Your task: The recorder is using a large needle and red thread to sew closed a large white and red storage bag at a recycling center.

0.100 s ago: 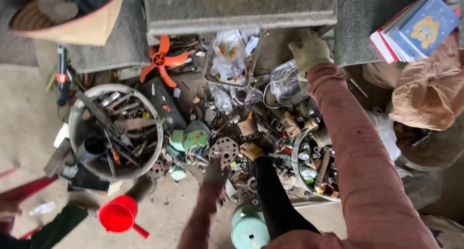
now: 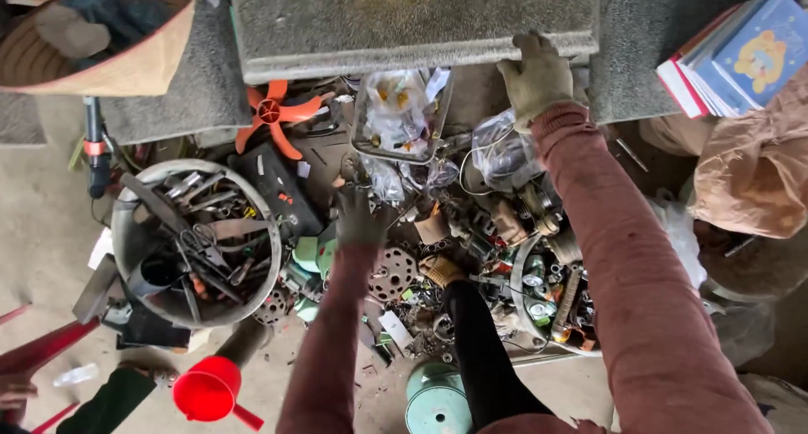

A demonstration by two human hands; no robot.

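Nearest you, at the bottom edge, a pale green round tin point(image 2: 438, 404) sits on the floor between your arms, with a red funnel point(image 2: 209, 389) off to its left. A dark-sleeved arm, not yours, reaches up from the bottom, and its gloved hand point(image 2: 440, 271) lies in the scrap just beside a perforated metal disc point(image 2: 392, 273).

Your left hand point(image 2: 360, 218), in a dark glove, is stretched over the scrap pile with fingers spread a little; it hovers above or touches small metal parts just below a clear plastic tray point(image 2: 402, 118) of bagged bits. You cannot tell whether it holds anything.

To its left stands a round metal basin point(image 2: 124, 232) full of scissors, blades and other tools, and beyond that an orange fan blade point(image 2: 274, 114) lies on the ground. To the right, a smaller bowl point(image 2: 518, 282) holds cans and fittings.

Farthest out, your right hand point(image 2: 535, 78), in a pale work glove, rests with fingers curled over the front edge of a grey stone slab point(image 2: 412, 17), gripping its rim. A crumpled clear plastic bag point(image 2: 502, 152) lies just under that wrist. A stack of books point(image 2: 734, 51) sits at the far right, well apart from both hands.
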